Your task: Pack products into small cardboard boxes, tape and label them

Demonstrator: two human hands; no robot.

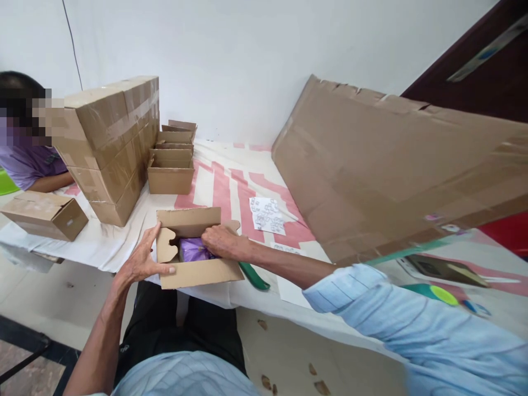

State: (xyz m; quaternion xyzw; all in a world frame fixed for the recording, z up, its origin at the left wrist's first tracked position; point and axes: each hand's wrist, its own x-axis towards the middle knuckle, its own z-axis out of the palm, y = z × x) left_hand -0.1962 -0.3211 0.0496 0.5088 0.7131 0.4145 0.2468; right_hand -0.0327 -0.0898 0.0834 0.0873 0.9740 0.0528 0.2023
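Note:
An open cardboard box [202, 273] with raised flaps stands near the front edge of the table. At its left end my left hand [144, 258] grips it, thumb over the front flap and fingers by the back corner. Something in shiny purple wrapping [193, 250] lies inside the box. My right hand [223, 241] reaches in from the right, its fingers curled closed on the purple wrapping; the fingertips are hidden. Beneath my right forearm, beside the box, a green curved thing [253, 276] shows in part.
Taped cartons [111, 143] are stacked at the left, near a separate carton [45, 214]. Open boxes [171, 179] stand behind mine. A large cardboard sheet [391, 170] leans at the right. A marked paper [267, 215] lies on the cloth. Another person [28, 148] sits far left.

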